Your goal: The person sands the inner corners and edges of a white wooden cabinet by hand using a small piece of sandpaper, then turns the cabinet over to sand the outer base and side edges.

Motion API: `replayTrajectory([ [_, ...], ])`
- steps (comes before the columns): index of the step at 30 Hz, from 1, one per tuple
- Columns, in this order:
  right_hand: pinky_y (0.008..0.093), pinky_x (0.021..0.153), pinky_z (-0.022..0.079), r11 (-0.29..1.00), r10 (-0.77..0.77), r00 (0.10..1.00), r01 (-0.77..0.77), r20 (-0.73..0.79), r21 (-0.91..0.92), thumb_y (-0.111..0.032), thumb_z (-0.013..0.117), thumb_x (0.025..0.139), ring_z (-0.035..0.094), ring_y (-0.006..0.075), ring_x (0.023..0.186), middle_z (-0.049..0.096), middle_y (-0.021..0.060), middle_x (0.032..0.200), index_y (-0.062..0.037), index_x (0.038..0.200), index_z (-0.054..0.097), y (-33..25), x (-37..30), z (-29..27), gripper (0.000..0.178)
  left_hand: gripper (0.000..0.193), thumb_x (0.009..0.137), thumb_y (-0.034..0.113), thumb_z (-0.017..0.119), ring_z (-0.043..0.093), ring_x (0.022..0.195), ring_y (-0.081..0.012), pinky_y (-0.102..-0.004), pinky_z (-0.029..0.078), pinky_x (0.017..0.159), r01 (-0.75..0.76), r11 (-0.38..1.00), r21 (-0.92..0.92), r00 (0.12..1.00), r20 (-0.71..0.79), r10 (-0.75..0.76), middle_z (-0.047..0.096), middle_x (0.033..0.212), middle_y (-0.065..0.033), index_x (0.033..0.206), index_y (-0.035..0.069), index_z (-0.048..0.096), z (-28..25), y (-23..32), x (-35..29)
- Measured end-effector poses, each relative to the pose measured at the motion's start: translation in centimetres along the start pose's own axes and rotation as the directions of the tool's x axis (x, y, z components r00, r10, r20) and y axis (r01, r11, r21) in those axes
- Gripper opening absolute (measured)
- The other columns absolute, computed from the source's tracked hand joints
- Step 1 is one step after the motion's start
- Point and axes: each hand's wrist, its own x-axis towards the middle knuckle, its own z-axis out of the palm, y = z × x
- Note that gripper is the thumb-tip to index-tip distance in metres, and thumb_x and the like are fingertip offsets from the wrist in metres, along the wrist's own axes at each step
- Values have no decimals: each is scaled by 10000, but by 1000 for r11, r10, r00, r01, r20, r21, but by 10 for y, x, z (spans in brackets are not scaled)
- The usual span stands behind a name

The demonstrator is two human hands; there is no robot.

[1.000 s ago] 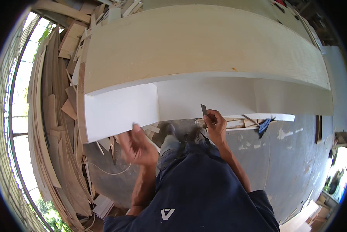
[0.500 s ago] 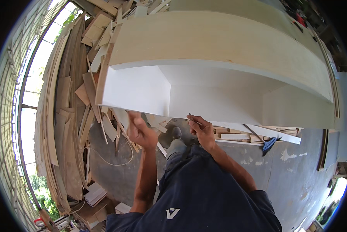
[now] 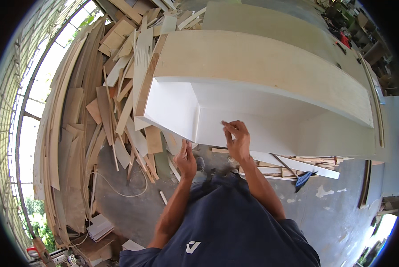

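Observation:
A large box-shaped cabinet carcass (image 3: 261, 60) with a pale wood face and a white interior lies in front of me. My left hand (image 3: 186, 162) is at the lower front edge of its left side panel (image 3: 170, 107); the fingers stretch upward, their tips at the edge. My right hand (image 3: 238, 140) is raised before the cabinet's white inner panel (image 3: 261, 129), its thumb and fingers pinched together. Something small and dark seems to show at those fingertips, but it is too small to name.
Tall boards and sheets (image 3: 72, 147) lean along the left, beside a heap of wood offcuts (image 3: 128, 98). A thin pale cable (image 3: 124, 195) loops over the grey floor. Beneath the cabinet, more wood strips (image 3: 270, 169) lie near a blue patterned cloth (image 3: 303, 180).
My left hand has moved right along the cabinet's edge. My right hand has risen a little and turned. The view has shifted, so the cabinet appears lower and farther right.

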Motion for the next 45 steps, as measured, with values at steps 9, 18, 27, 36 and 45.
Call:
replayTrajectory([
  [9, 440, 808, 484, 672, -281, 960, 199, 3, -713, 24, 694, 783, 597, 278, 924, 611, 61, 952, -52, 1080, 756, 121, 6, -39, 313, 427, 968, 88, 614, 736, 1001, -297, -361, 552, 906, 436, 870, 229, 612, 633, -473, 743, 1131, -225, 1375, -40, 602, -56, -73, -62],
  [18, 479, 708, 450, 877, -362, 893, 423, 267, -227, -39, 585, 841, 570, 343, 813, 639, 121, 896, -67, 1024, 724, 75, -21, 48, 231, 434, 960, 106, 675, 700, 1041, -213, -344, 552, 929, 729, 684, 35, 563, 538, -627, 720, 1204, -144, 1363, -42, 613, -81, -32, -34],
  [27, 401, 805, 554, 964, -41, 750, -143, 661, 222, -93, 723, 894, 688, 308, 948, 724, 120, 964, -56, 1004, 737, -1, -76, 48, 117, 346, 883, 39, 774, 725, 986, -215, -338, 576, 886, 521, 852, -50, 621, 707, -338, 745, 1127, -138, 1207, -58, 701, -84, 14, -17],
  [36, 502, 1141, 369, 899, -98, 936, 229, 338, -373, -294, 706, 915, 502, 379, 1359, 553, 200, 1461, -1, 1424, 534, 43, 19, 42, 612, 149, 920, 11, 728, 724, 790, -159, -274, 567, 732, 764, 637, -103, 586, 523, -619, 746, 877, -101, 1053, -56, 725, -108, -20, -1],
  [45, 556, 1181, 350, 975, -83, 346, 222, 935, 4, -455, 611, 964, 541, 441, 1328, 650, 246, 1318, 2, 1091, 717, 60, -101, 19, 486, 165, 921, 69, 742, 706, 730, -166, -287, 565, 703, 772, 568, -286, 635, 298, -713, 724, 838, -84, 1044, -37, 720, -132, -85, 2],
])
